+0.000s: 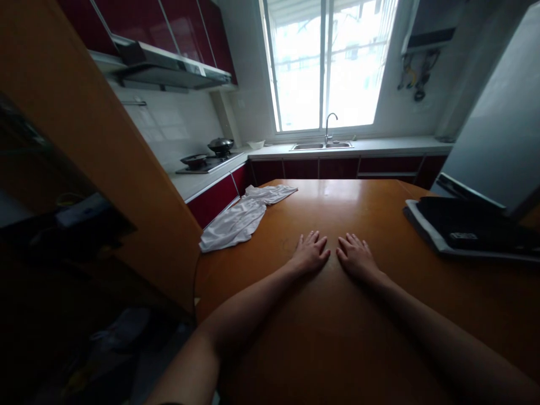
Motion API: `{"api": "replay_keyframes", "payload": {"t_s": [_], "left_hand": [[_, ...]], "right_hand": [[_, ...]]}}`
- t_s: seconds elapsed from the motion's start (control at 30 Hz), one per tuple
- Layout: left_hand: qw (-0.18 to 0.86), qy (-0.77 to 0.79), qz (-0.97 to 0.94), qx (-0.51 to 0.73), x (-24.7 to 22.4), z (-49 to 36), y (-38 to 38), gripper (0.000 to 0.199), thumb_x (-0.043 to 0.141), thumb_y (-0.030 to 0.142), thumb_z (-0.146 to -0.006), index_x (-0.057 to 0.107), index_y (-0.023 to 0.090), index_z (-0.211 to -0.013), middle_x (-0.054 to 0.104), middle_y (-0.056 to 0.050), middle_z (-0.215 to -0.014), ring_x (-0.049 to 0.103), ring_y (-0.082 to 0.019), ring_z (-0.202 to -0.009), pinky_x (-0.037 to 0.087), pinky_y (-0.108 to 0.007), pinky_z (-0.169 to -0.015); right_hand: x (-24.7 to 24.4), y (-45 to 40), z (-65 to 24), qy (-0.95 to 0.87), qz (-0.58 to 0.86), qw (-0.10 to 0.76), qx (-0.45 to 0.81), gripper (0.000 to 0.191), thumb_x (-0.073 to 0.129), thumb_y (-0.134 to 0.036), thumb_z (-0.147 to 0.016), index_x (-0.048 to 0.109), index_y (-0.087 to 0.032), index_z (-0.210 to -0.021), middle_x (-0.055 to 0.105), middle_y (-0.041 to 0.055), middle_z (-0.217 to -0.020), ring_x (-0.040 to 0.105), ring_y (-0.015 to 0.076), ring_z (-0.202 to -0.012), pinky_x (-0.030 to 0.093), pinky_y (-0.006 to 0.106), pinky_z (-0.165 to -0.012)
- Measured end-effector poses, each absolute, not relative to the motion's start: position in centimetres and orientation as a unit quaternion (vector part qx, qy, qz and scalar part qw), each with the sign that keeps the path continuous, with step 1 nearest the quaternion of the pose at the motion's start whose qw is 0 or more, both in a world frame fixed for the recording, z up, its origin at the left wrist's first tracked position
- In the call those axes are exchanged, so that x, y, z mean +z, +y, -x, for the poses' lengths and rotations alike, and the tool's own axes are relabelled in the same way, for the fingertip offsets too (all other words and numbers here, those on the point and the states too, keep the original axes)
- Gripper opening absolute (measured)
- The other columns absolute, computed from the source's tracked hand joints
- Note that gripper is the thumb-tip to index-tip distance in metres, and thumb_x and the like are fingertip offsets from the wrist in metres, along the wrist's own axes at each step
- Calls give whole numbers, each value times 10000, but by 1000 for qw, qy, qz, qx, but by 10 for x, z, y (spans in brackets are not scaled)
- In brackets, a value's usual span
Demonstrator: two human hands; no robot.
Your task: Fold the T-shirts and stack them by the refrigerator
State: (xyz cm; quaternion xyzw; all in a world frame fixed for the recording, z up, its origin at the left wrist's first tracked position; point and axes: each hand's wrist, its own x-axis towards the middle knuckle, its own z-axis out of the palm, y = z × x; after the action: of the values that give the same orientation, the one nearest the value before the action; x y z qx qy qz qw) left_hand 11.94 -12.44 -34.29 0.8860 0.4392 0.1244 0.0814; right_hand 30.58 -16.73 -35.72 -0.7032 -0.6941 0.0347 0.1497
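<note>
My left hand (pixel 311 252) lies flat on the brown wooden table (pixel 333 332), fingers spread and holding nothing. Just to its right, with a small gap between them, my right hand (pixel 355 256) rests palm down with its fingers apart. A crumpled white cloth or garment (pixel 238 221) lies along the table's left far edge, beyond my left hand. On the right side of the table is a folded black cloth item (pixel 459 219) with light lettering, on top of a grey-white layer (pixel 426 228).
Behind the table, a counter (pixel 388 145) holds a sink (pixel 310 146) under a window. A hob with a lidded pot (pixel 220 146) and a pan (pixel 193 161) stands at the left. A wooden panel (pixel 126 185) borders the table's left side; a large pale appliance (pixel 498 124) is at right.
</note>
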Motion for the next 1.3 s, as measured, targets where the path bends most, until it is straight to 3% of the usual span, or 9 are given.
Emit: {"api": "replay_keyframes", "payload": {"t_s": [0.2, 0.37, 0.43, 0.6, 0.73, 0.93, 1.03, 1.17, 1.3], "left_hand": [[59, 538, -814, 211, -324, -90, -77, 418, 522, 379, -978, 618, 200, -1343, 611, -69, -1411, 555, -181, -1293, 393, -275, -1118], [-2, 682, -701, 208, -312, -13, -38, 416, 510, 287, -962, 594, 120, -1334, 540, -203, -1443, 424, -344, -1397, 295, -529, -1161], [-12, 719, -668, 193, -314, 12, -33, 406, 529, 288, -949, 607, 115, -1307, 522, -229, -1446, 391, -385, -1414, 287, -574, -1146], [-15, 717, -678, 162, -324, 22, -35, 348, 491, 337, -976, 655, 150, -1220, 613, -193, -1338, 535, -328, -1290, 397, -466, -1084], [-9, 657, -737, 160, -327, -14, -46, 344, 527, 374, -963, 702, 130, -1131, 654, -204, -1264, 584, -352, -1217, 437, -480, -1039], [55, 451, -869, 197, -333, -69, -77, 336, 596, 372, -953, 679, 245, -1253, 657, -41, -1342, 610, -193, -1227, 443, -275, -1069], [85, 340, -895, 276, -330, -77, -86, 309, 549, 328, -983, 678, 233, -1246, 644, -39, -1359, 624, -177, -1208, 468, -273, -1049], [40, 441, -842, 307, -320, -63, -81, 269, 530, 187, -956, 710, 222, -1152, 705, -50, -1219, 654, -196, -1127, 485, -310, -1020], [20, 554, -787, 271, -319, -37, -63, 300, 523, 140, -928, 715, 191, -1154, 700, -96, -1222, 625, -243, -1183, 440, -372, -1074]], "right_hand": [[-358, -167, -309, -699, 699, 144, 39, 532, 401, -412, -1005, 521, -163, -1460, 389, 169, -1589, 296, 317, -1489, 209, 522, -1189], [-358, -167, -308, -699, 699, 146, 34, 524, 413, -411, -1003, 535, -163, -1447, 401, 165, -1582, 313, 320, -1482, 222, 529, -1187], [-358, -167, -308, -699, 699, 147, 32, 520, 419, -413, -1001, 541, -164, -1441, 410, 165, -1576, 319, 321, -1478, 229, 531, -1185], [-357, -167, -307, -696, 701, 150, 29, 511, 433, -408, -996, 552, -165, -1429, 421, 164, -1570, 322, 322, -1476, 230, 528, -1186], [-356, -168, -307, -696, 702, 150, 31, 513, 432, -409, -996, 548, -167, -1434, 420, 162, -1571, 325, 321, -1476, 233, 525, -1185], [-357, -167, -307, -694, 703, 154, 28, 506, 430, -413, -996, 560, -170, -1420, 430, 161, -1564, 335, 318, -1469, 244, 524, -1178], [-360, -166, -308, -693, 701, 165, 26, 498, 438, -411, -991, 567, -171, -1409, 440, 164, -1556, 348, 319, -1462, 249, 532, -1174], [-365, -164, -310, -690, 696, 196, 23, 505, 476, -392, -969, 554, -148, -1404, 467, 176, -1534, 381, 327, -1440, 270, 545, -1165], [-363, -163, -311, -706, 657, 265, 21, 485, 492, -303, -940, 560, -148, -1394, 497, 155, -1512, 392, 313, -1433, 293, 553, -1161]]}}
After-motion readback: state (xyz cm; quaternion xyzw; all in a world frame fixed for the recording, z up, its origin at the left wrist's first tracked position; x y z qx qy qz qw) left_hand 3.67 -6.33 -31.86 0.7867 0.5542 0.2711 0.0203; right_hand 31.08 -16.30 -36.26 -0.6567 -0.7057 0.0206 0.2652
